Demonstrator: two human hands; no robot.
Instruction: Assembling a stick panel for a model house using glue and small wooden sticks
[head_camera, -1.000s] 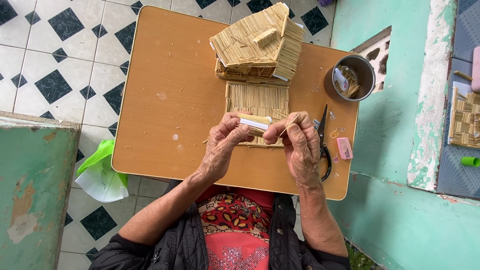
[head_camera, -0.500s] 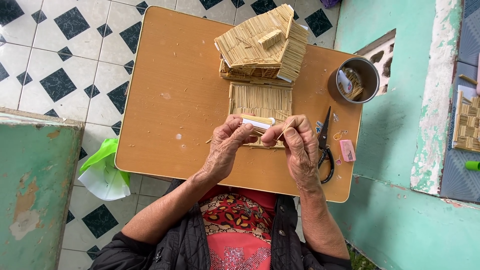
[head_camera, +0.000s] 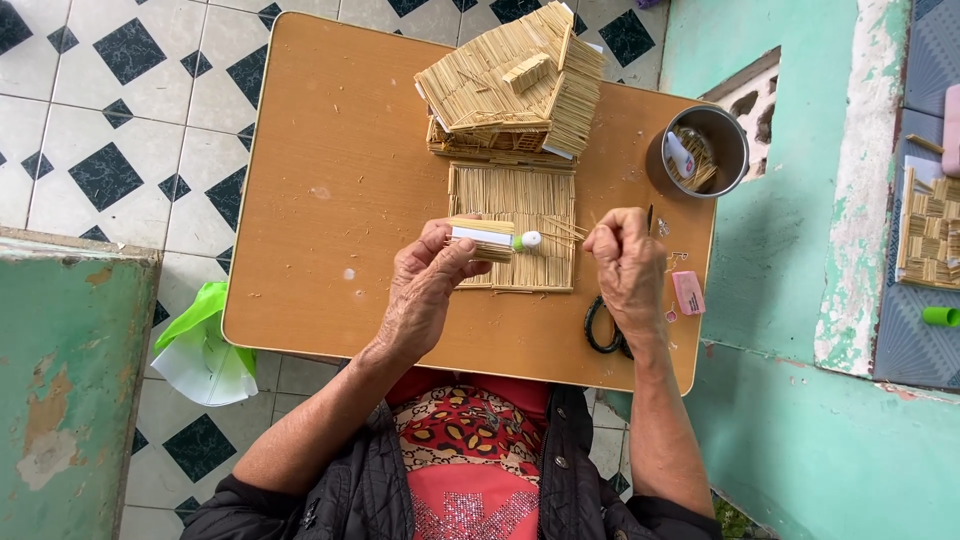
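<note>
The left hand (head_camera: 425, 290) is curled around a small glue tube (head_camera: 492, 238) with a white cap, along with a little bundle of sticks (head_camera: 480, 224) lying along its top; the fingers are closed on both, and the capped end points toward the right hand. The right hand (head_camera: 628, 268) is held just beside it, its fingertips pinched together on a single thin stick (head_camera: 568, 232) whose free end reaches toward the tube's cap; the rest of that hand is loosely folded. Both hands hover over a flat panel of sticks (head_camera: 515, 205) that lies on the wooden table (head_camera: 340, 200); whether the hands touch the panel cannot be told.

Just behind the panel, touching its far edge, stands a small house made of sticks (head_camera: 515, 85) with a sloped roof. To the right of the house sits a round metal cup (head_camera: 705, 150) holding more sticks and a small tube. Black scissors (head_camera: 605, 330) lie partly under the right wrist, their blade tip showing beyond the fingers; a pink eraser-like block (head_camera: 688, 292) lies just to their right, near the table edge. A green and white plastic bag (head_camera: 200, 345) hangs by the table's left near corner, above a floor of black and white tiles (head_camera: 110, 110).
</note>
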